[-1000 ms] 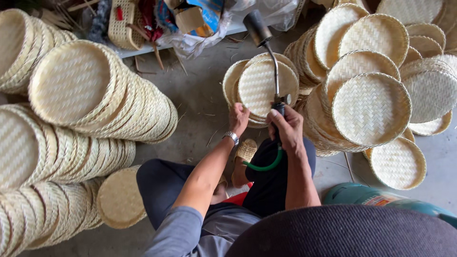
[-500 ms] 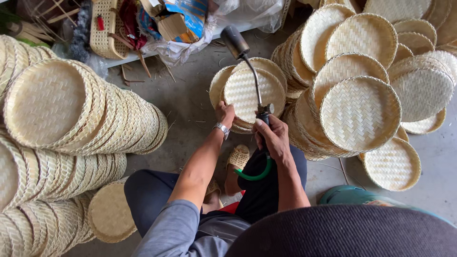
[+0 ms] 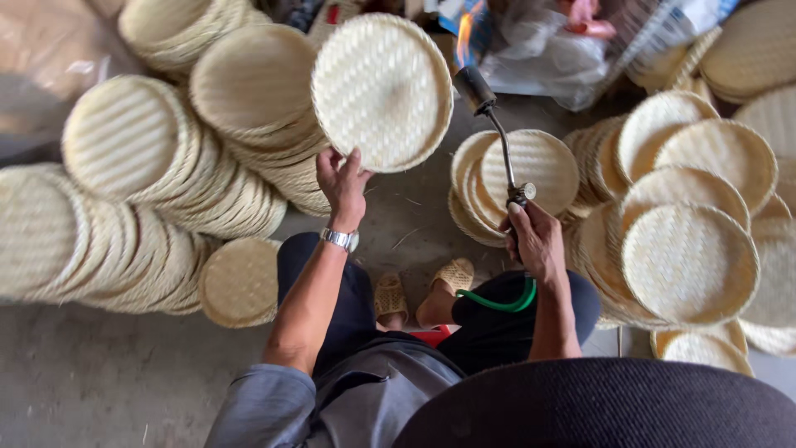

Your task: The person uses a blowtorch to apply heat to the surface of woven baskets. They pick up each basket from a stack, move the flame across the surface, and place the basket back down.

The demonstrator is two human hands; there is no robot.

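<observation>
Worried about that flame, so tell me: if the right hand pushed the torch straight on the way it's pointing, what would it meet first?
Probably the clear plastic bag just beyond the flame; depth is unclear. The tray in the left hand lies left of that line.

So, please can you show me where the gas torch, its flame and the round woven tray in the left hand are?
gas torch [image 3: 497, 137]: head view, on its thin metal neck.
flame [image 3: 464, 33]: head view, on the orange middle.
round woven tray [image 3: 383, 90]: head view, on the centre of its weave.
</observation>
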